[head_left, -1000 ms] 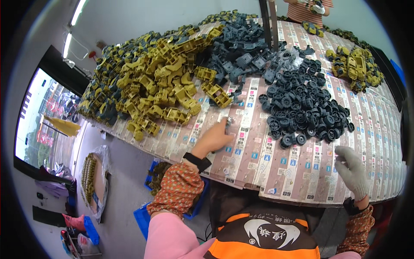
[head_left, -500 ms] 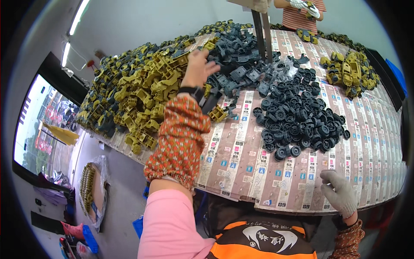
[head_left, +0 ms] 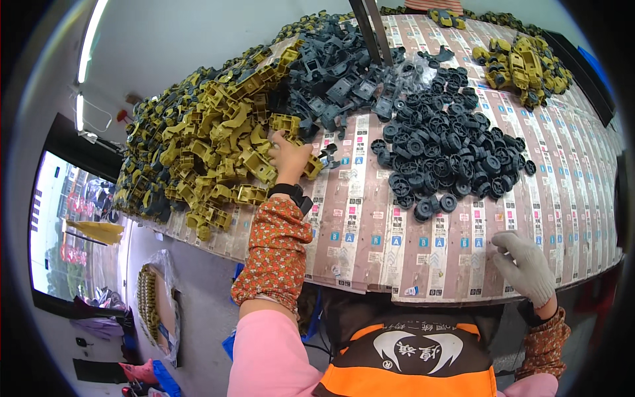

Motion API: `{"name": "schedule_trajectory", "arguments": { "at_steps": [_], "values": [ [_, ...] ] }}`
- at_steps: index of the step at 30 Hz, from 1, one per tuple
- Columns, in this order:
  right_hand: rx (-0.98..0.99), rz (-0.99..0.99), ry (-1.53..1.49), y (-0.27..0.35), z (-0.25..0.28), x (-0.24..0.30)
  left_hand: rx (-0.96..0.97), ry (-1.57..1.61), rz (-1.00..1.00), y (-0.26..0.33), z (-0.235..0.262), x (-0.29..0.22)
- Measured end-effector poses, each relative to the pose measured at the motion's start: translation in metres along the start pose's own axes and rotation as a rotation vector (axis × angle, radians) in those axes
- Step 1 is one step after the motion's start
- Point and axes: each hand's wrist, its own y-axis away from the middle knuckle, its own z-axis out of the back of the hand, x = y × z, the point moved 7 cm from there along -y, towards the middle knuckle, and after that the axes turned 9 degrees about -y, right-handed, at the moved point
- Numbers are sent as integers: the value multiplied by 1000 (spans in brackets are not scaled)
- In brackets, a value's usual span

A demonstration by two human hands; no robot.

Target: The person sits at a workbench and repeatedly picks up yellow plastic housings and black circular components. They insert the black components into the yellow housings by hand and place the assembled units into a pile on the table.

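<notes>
My bare left hand [head_left: 290, 159] reaches into the near right edge of a heap of yellow plastic toy vehicle bodies [head_left: 221, 142]. Its bent fingers close on one yellow body, which is partly hidden by them. Another yellow body [head_left: 309, 165] lies by the wrist, beside a small dark grey part [head_left: 327, 157]. My right hand [head_left: 529, 270], in a pale knitted glove, rests near the table's front edge. Its fingers are loosely bent, thumb apart, and nothing shows between them. Dark toy wheels [head_left: 450, 149] lie piled ahead of it.
Dark grey chassis parts [head_left: 344, 83] are heaped behind the wheels, beside an upright metal post [head_left: 370, 30]. Assembled yellow-and-grey toy vehicles [head_left: 526, 69] stand at the far right. Striped printed sheets cover the table [head_left: 423, 258]. Across it, part of another person's striped clothing [head_left: 433, 6] shows.
My left hand has come back toward me from the border of the yellow and grey heaps, its spread fingers now bent onto a yellow body. The right hand stays near the edge.
</notes>
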Motion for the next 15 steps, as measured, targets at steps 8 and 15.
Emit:
{"name": "schedule_trajectory", "arguments": {
  "at_steps": [8, 15],
  "values": [
    [-28, 73, -3, 7, -6, -6, 355, 1424, -23, 23, 12, 46],
    [16, 141, 59, -13, -20, 20, 1020, 2068, -86, 147, 54, -5]
  ]
}}
